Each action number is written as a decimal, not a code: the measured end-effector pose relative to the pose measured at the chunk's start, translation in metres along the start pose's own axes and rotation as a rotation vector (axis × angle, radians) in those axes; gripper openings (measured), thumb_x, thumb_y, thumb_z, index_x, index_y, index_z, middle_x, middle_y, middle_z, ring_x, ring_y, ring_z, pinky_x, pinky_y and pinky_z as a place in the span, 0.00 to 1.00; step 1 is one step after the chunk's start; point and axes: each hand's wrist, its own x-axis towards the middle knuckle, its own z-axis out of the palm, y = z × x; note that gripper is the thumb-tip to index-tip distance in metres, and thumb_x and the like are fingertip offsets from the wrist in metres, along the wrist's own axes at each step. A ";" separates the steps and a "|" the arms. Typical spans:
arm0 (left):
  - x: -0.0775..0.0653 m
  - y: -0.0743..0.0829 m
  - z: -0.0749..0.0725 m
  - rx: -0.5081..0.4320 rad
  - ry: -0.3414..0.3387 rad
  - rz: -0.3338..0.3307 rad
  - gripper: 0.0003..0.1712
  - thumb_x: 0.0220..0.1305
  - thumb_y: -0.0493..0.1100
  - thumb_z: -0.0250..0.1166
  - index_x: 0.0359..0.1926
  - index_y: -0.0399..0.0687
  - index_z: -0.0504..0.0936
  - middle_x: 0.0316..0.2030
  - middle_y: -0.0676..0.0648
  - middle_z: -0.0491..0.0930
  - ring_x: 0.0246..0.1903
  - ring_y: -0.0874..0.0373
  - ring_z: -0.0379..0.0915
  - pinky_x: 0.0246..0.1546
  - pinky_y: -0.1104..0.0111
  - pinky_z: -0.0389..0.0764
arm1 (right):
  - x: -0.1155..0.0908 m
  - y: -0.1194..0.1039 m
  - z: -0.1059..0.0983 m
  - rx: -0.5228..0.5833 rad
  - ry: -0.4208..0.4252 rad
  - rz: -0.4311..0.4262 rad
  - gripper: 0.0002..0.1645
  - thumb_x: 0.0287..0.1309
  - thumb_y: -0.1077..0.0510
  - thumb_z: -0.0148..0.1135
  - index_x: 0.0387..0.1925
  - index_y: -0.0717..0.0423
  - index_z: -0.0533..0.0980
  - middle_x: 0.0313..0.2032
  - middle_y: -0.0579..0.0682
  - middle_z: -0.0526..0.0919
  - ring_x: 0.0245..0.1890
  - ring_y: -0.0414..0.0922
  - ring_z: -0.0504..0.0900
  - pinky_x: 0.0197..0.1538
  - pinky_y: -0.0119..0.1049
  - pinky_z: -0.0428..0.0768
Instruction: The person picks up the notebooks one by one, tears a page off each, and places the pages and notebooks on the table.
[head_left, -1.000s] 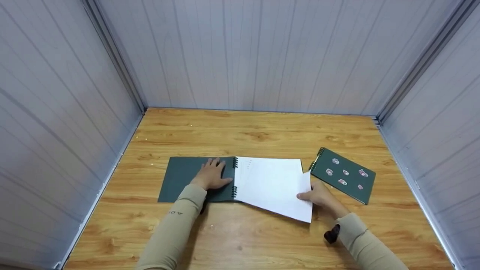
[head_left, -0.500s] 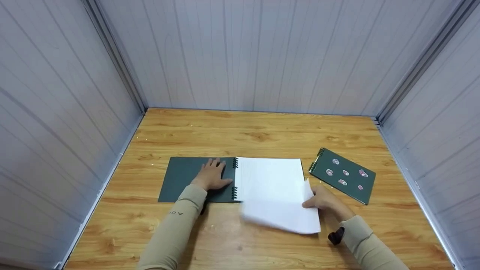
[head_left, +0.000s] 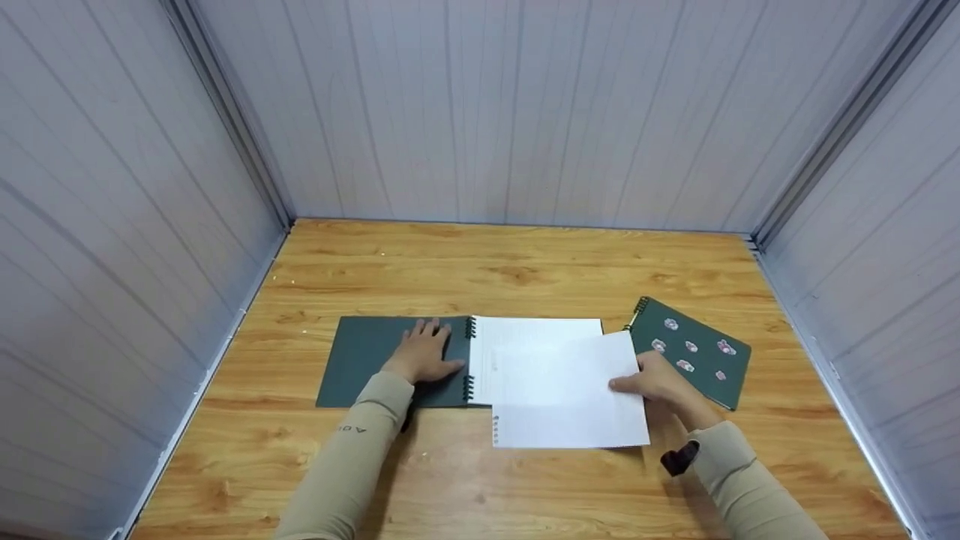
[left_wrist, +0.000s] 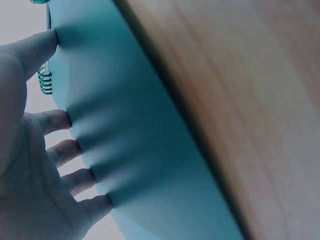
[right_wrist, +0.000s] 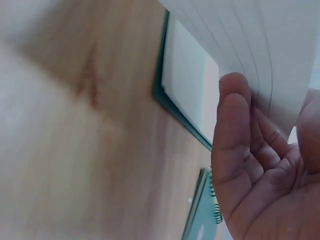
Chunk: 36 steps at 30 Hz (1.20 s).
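Note:
An open spiral notebook (head_left: pixel 536 322) with a dark green cover (head_left: pixel 356 360) lies on the wooden table. Fingers spread, my left hand (head_left: pixel 426 352) presses on the inside of that cover, beside the black rings (head_left: pixel 469 386). In the left wrist view its fingertips (left_wrist: pixel 102 201) touch the green surface. Between thumb and fingers, my right hand (head_left: pixel 656 379) pinches the right edge of a loose white sheet of paper (head_left: pixel 562 390). Torn binding holes line the sheet's lower left edge. It overlaps the notebook's white pages, and the right wrist view shows it raised above them, with faint ruled lines (right_wrist: pixel 240 45).
A smaller green spiral notebook (head_left: pixel 705 352) with flower stickers lies askew at the right, just beyond my right hand. White panel walls (head_left: pixel 510 112) stand at the back and both sides of the table (head_left: pixel 480 262).
The sheet has come away from the notebook's rings, swinging toward me and right, then levelling out. My right hand moved slightly right with it. My left hand stayed in place.

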 end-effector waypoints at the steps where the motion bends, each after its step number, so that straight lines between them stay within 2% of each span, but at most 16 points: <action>1: 0.000 0.000 0.000 -0.003 -0.001 0.000 0.50 0.77 0.65 0.63 0.85 0.42 0.60 0.86 0.33 0.52 0.86 0.31 0.42 0.85 0.36 0.51 | 0.001 -0.001 -0.001 0.008 0.005 -0.007 0.20 0.64 0.62 0.75 0.53 0.71 0.83 0.41 0.60 0.91 0.34 0.44 0.89 0.38 0.34 0.88; 5: -0.002 0.002 0.000 -0.011 0.000 0.000 0.49 0.77 0.64 0.64 0.85 0.42 0.60 0.86 0.32 0.52 0.86 0.31 0.42 0.84 0.35 0.51 | 0.003 -0.008 -0.007 -0.005 0.034 -0.034 0.22 0.63 0.63 0.73 0.55 0.73 0.82 0.45 0.62 0.89 0.37 0.46 0.87 0.40 0.34 0.87; 11: -0.003 0.002 0.000 -0.016 0.005 -0.002 0.49 0.78 0.63 0.63 0.85 0.41 0.60 0.86 0.32 0.52 0.86 0.31 0.41 0.84 0.36 0.51 | 0.009 -0.023 -0.015 -0.010 0.104 -0.066 0.24 0.59 0.66 0.71 0.57 0.74 0.82 0.51 0.65 0.87 0.46 0.51 0.82 0.44 0.33 0.82; 18: -0.003 0.001 0.000 -0.008 -0.006 0.007 0.49 0.79 0.64 0.62 0.86 0.41 0.59 0.86 0.33 0.51 0.86 0.31 0.41 0.84 0.36 0.51 | 0.021 -0.045 -0.027 0.029 0.206 -0.108 0.27 0.66 0.67 0.67 0.63 0.75 0.78 0.57 0.70 0.85 0.52 0.52 0.82 0.48 0.33 0.82; 28: -0.004 0.003 -0.001 -0.019 0.004 0.003 0.48 0.78 0.63 0.63 0.85 0.41 0.60 0.86 0.33 0.51 0.86 0.31 0.42 0.84 0.36 0.51 | 0.048 -0.082 -0.039 0.203 0.314 -0.149 0.28 0.73 0.64 0.63 0.69 0.74 0.75 0.63 0.70 0.82 0.58 0.54 0.82 0.52 0.32 0.84; 36: -0.002 0.001 0.002 -0.006 0.011 -0.003 0.48 0.78 0.64 0.62 0.85 0.42 0.61 0.86 0.34 0.52 0.86 0.32 0.43 0.84 0.36 0.52 | 0.077 -0.103 -0.040 0.278 0.373 -0.184 0.29 0.71 0.65 0.59 0.69 0.76 0.74 0.65 0.71 0.81 0.59 0.54 0.81 0.54 0.31 0.81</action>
